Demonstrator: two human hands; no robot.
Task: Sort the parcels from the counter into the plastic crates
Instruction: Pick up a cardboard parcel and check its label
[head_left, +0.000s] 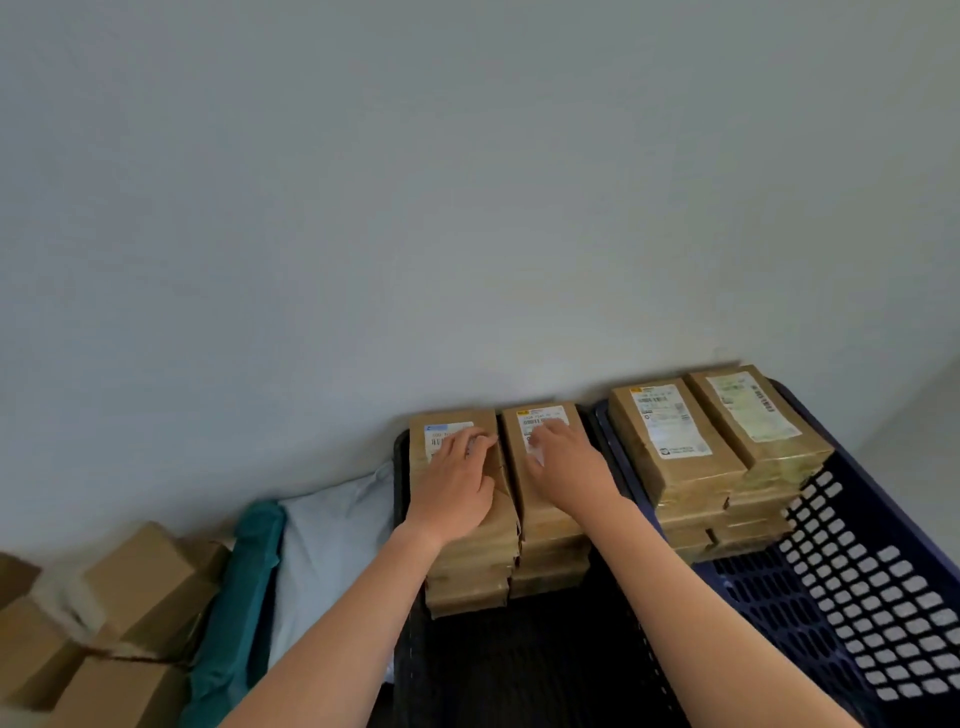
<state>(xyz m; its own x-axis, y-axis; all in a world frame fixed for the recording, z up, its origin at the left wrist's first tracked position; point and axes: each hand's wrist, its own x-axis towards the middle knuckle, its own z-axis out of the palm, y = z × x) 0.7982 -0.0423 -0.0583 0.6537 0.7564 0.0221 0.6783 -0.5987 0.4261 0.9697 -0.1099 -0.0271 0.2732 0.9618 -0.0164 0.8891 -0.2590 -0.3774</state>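
A black crate (519, 670) sits against the wall (415, 208); at its far end, against the wall-side rim, stand two stacks of brown parcels side by side, the left stack (472, 566) and the right stack (550, 561) touching or very nearly so; the near part of the crate's floor is bare.

The left hand (457, 483) lies palm-down on the top parcel of the left stack, fingers loosely spread and nearly straight, their tips over the white label and reaching towards the seam between the two stacks; it presses or rests on the parcel and grips nothing. The right hand (566, 462) rests on top of the right stack, fingers slightly bent, tips on that parcel's label; it too has nothing clasped, though the underside of the fingers is hidden.

Just right of the black crate, touching it, is a blue crate (857, 597) with a perforated wall; at its far end are two more parcel stacks (670, 441), labels upward, the top ones tilted.

Left of the black crate lies a pale bag (332, 545) against its wall; beyond that a teal bundle (239, 597); farther left, plain boxes (145, 582), blurred.
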